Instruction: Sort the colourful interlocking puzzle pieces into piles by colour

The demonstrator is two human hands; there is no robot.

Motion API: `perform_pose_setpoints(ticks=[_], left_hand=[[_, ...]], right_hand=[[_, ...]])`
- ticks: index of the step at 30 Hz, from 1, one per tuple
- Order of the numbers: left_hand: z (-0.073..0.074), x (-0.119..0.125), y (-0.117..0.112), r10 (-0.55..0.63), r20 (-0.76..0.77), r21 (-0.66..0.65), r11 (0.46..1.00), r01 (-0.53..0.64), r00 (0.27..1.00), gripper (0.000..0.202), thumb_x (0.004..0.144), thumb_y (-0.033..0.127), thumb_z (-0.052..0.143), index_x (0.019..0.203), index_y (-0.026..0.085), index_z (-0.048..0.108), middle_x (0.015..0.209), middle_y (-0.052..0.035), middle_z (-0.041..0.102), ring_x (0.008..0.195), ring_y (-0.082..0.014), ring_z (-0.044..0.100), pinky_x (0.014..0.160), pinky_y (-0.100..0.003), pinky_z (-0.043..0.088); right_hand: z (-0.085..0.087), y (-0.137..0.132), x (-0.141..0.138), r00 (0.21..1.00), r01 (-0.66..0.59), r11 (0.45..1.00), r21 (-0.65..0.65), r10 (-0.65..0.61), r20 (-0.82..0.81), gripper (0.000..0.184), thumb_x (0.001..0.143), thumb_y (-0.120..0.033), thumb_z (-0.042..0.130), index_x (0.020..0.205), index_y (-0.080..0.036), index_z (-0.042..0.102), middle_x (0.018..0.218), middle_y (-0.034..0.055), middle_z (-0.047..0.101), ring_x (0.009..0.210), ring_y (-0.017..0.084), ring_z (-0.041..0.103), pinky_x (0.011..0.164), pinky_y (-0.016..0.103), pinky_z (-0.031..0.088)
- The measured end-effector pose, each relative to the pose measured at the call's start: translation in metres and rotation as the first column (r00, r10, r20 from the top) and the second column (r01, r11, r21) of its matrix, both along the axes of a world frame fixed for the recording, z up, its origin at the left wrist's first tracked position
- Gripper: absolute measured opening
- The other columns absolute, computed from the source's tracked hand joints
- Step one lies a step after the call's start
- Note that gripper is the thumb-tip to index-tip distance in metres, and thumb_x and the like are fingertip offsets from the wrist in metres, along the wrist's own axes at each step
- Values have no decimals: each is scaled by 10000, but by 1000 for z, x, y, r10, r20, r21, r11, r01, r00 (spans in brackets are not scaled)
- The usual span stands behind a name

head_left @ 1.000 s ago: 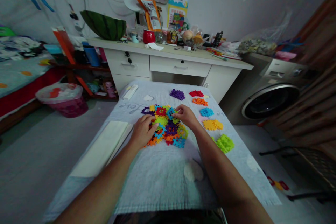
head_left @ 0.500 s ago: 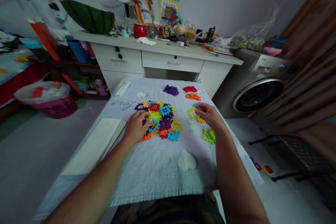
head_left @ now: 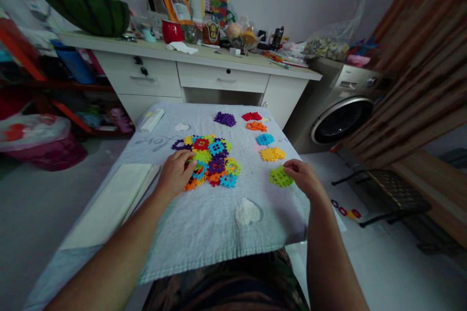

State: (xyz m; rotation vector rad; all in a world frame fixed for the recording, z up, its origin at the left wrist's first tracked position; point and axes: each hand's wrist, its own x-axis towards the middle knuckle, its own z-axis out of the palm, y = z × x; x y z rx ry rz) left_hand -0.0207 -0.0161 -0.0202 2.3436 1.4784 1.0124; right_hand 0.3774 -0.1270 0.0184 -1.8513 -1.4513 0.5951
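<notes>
Green pile [head_left: 280,178] at the right hand [head_left: 304,178] — right of the mixed pile [head_left: 213,160].
Its fingertips are at the green pile's edge; whether they pinch a piece — I cannot tell. The left hand [head_left: 175,172], thumb spread from fingers, is at the mixed pile's left side.

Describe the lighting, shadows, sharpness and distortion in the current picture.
Head view: dim overall, with a soft shadow on the tablecloth near the right hand; head view: wide-angle distortion, with the washing machine and curtain slanting; head view: colours in the mixed pile readable, but fine detail soft.
</notes>
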Motion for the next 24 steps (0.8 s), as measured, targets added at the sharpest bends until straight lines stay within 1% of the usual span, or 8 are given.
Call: perform_pose_setpoints(ticks=[5,8,11,14,16,19,22,24], left_hand=[[1,0,0,-15,31,2,1000,15,999,319,901,376,430,1026,175,643,1112,-109,649,1062,-260,599,981,-430,466],[3,0,-1,-18,33,-9,1000,18,999,325,912,387,418,1023,181,643,1115,-104,652,1065,-259,597,986,-436,460],[4,0,-1,-22,27,-23,999,22,999,345,916,431,431,1051,188,636,1133,-100,650,1079,-258,594,989,-432,455],[4,1,-3,-39,-9,-33,999,39,999,437,863,524,532,1132,190,613,1177,-106,640,1101,-271,591,982,-430,454],[4,2,-5,-46,-47,-26,999,45,998,554,785,579,631,1188,201,589,1222,-111,624,1133,-289,578,992,-437,441],[4,2,-8,-51,-105,-14,999,50,993,727,671,621,733,1265,246,546,1296,-104,590,1195,-314,538,1019,-456,407],[4,4,-11,-70,-152,-7,998,70,986,807,634,627,757,1315,268,514,1343,-101,557,1232,-328,503,1035,-473,375],[3,5,-12,-78,-168,1,997,79,983,782,648,594,757,1317,268,516,1343,-99,555,1235,-328,501,1037,-477,365]], right_hand=[[2,5,-9,920,87,996,24,-90,381,90,733,-210,582,778,-182,655,783,36,625,740,174,560,717,304,413],[12,11,-20,898,89,993,80,-115,424,115,762,-221,603,850,-180,664,865,60,641,795,185,571,779,325,428],[26,24,-49,922,-33,992,124,-18,387,135,808,-236,596,916,-179,654,910,65,655,814,183,581,793,321,436],[32,41,-94,908,-250,964,86,203,365,144,847,-234,584,961,-179,653,917,65,671,842,187,596,783,307,436],[29,49,-123,861,-372,928,11,340,378,165,863,-234,577,998,-184,659,950,72,683,876,195,604,805,313,432],[14,55,-149,810,-401,913,-72,391,438,327,826,-179,580,1148,-185,637,1139,110,663,1036,244,578,903,361,407],[-1,55,-150,805,-354,929,-113,363,468,554,767,-143,584,1318,-178,539,1299,136,596,1143,288,526,959,411,377],[-6,54,-144,812,-338,931,-136,362,457,584,763,-138,572,1342,-179,513,1285,136,605,1136,286,532,959,412,377]])
